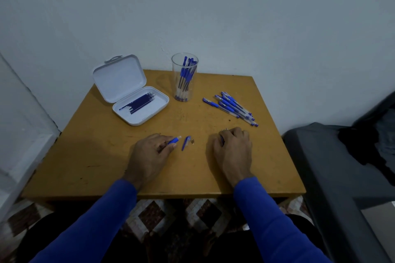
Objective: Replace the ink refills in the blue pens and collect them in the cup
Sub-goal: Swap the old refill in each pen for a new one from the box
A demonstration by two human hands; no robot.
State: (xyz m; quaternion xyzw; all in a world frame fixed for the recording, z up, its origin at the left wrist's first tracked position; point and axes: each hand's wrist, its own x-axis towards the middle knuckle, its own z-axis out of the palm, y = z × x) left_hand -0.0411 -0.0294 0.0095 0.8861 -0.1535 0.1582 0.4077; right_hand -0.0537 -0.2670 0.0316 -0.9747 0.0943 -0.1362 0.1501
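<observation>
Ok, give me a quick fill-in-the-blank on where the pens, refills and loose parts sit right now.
1. The finished pens stand upright in the clear ____ at the table's far edge.
2. The spare refills lie inside the open white ____.
3. The loose pile of pens lies nearer the person's ____ hand.
4. The pen cap lies on the table between the left hand and the ____ hand.

Missing words: cup; case; right; right

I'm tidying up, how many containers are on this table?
2: a clear cup holding pens stands at the back middle, and an open white case with refills lies at the back left.
</observation>
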